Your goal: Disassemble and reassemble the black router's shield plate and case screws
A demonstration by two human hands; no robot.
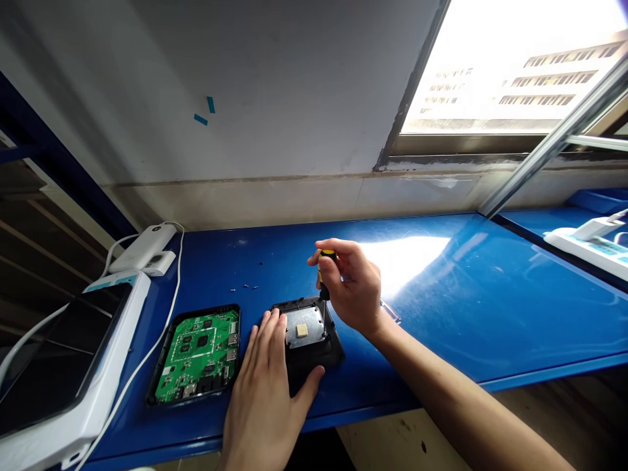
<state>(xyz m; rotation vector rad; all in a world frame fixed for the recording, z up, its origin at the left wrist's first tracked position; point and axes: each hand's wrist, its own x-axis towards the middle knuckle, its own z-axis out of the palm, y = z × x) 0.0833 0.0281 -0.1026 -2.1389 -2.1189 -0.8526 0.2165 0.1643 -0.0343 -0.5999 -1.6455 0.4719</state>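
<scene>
My right hand (354, 282) grips a screwdriver (324, 278) with a yellow and black handle, held upright. Its thin shaft points down at the right edge of a metal plate (313, 322) with a beige square pad on it. That plate sits inside a black plastic cover (330, 352) on the blue table. Across the cover's left side lies my left hand (269, 376), fingers stretched out and thumb spread at the near edge. Left of it rests a black case half holding a green circuit board (201, 350).
Several small screws (246, 286) lie behind the cover. At left are a white device with a dark screen (73, 347), a white power bank-like box (142, 248) and a white cable (169, 320). A clear plastic piece (391, 311) lies behind my right wrist.
</scene>
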